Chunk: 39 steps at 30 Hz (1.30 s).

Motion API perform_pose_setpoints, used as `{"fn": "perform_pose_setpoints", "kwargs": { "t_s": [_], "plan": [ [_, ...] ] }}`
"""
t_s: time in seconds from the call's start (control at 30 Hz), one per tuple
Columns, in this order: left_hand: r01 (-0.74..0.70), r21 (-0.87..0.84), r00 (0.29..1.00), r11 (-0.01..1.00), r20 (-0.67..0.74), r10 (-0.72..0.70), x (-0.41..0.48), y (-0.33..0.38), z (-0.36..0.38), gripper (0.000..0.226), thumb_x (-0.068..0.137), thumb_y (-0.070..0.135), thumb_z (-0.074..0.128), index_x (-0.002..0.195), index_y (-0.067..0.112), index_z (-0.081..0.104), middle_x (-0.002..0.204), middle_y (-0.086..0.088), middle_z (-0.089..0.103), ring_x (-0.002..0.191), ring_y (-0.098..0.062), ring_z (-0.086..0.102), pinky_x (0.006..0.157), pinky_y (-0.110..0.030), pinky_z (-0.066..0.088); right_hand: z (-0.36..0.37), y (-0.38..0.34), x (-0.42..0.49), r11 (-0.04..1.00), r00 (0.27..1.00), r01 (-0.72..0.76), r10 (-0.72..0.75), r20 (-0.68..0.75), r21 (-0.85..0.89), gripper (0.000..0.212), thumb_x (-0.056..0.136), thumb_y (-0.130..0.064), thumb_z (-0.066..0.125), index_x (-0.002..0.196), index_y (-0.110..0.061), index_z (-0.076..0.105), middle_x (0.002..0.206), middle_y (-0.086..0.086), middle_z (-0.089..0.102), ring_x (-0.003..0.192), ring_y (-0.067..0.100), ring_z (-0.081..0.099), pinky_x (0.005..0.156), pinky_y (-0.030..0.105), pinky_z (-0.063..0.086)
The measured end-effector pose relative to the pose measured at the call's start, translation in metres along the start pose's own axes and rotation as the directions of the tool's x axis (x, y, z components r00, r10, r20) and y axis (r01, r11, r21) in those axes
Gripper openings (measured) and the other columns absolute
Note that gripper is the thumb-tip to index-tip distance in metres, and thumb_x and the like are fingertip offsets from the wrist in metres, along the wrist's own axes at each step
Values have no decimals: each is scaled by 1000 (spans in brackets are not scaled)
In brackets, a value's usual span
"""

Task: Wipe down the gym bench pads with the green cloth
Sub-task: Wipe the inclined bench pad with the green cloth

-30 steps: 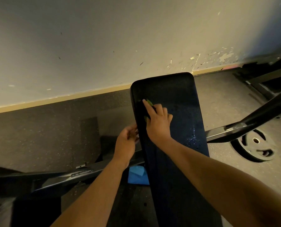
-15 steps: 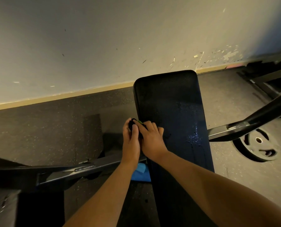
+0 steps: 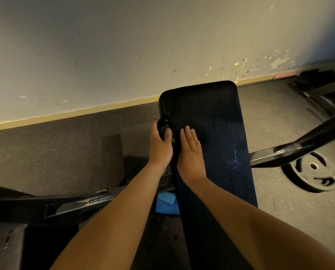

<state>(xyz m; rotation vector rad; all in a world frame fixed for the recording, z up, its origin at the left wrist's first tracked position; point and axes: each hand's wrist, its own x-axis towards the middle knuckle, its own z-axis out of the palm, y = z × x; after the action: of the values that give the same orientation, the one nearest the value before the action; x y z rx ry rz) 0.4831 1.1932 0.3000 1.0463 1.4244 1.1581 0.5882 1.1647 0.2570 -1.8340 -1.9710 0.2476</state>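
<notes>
Left hand (image 3: 159, 145) clamps its fingers on the cloth (image 3: 173, 140) at the pad's (image 3: 211, 117) left edge. Right hand (image 3: 191, 151) lies flat just beside, fingers straight, together; wet pad stretches rightward.

Both forearms extended forward. Left hand (image 3: 159, 142) gripped the cloth (image 3: 173, 140), fingers curled; right hand (image 3: 191, 151) lay flat, fingers straight.

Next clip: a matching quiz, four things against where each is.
1 left hand
2 right hand
3 round black weight plate
4 blue flat object

A flat on the black padded bench pad
B on the floor, right of the bench
C partly under the bench's left side
D gripping a dark bundle at the pad's left edge

Pairs: 1-D, 2-A, 3-B, 4-C
</notes>
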Motion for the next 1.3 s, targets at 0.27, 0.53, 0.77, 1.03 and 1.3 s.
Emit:
{"fn": "perform_pose_setpoints", "kwargs": {
  "t_s": [0.27, 0.53, 0.77, 1.03, 1.3],
  "plan": [
    [84, 18, 992, 996, 97, -85, -43, -49, 3, 45, 108, 33, 38, 150, 38, 23, 150, 5, 42, 136, -13, 43, 110, -36, 40, 9, 6, -6, 998, 999, 23, -25, -34, -50, 69, 100, -10, 45, 158, -11, 7, 166, 6, -1, 152, 19, -8, 124, 42, 12],
    [-27, 177, 1000, 984, -1, 28, -41, -57, -8, 40, 106, 23, 47, 144, 30, 41, 142, 7, 51, 130, -9, 50, 111, -42, 45, 7, 12, -8, 999, 998, 41, -40, -57, 3, 61, 102, -14, 47, 156, -14, 18, 165, 3, 11, 153, 17, 2, 123, 40, 21],
    [-85, 140, 994, 986, -49, 93, 0, -19, 17, 50, 108, 25, 40, 155, 26, 25, 150, 1, 44, 136, -13, 44, 113, -38, 41, 10, 19, -9, 995, 996, 59, -53, -77, 76, 73, 92, 0, 57, 156, -13, 22, 164, 2, 15, 152, 15, 4, 123, 41, 21],
    [32, 149, 999, 988, -21, -29, -40, -53, 15, 44, 109, 30, 36, 151, 35, 24, 137, 0, 56, 120, -15, 58, 100, -42, 51, 10, 13, -9, 999, 998, 33, -33, -54, -7, 62, 103, -19, 42, 158, -15, 12, 166, 2, 4, 152, 15, -5, 125, 39, 11],
    [96, 173, 995, 980, 16, -101, -73, -66, 5, 38, 107, 25, 45, 144, 29, 39, 132, 2, 58, 123, -16, 57, 97, -31, 50, -6, 10, -8, 993, 1000, 5, -4, -4, 121, 57, 104, -18, 41, 157, -17, 18, 165, -2, 11, 152, 12, -2, 124, 37, 14]
  ]
}}
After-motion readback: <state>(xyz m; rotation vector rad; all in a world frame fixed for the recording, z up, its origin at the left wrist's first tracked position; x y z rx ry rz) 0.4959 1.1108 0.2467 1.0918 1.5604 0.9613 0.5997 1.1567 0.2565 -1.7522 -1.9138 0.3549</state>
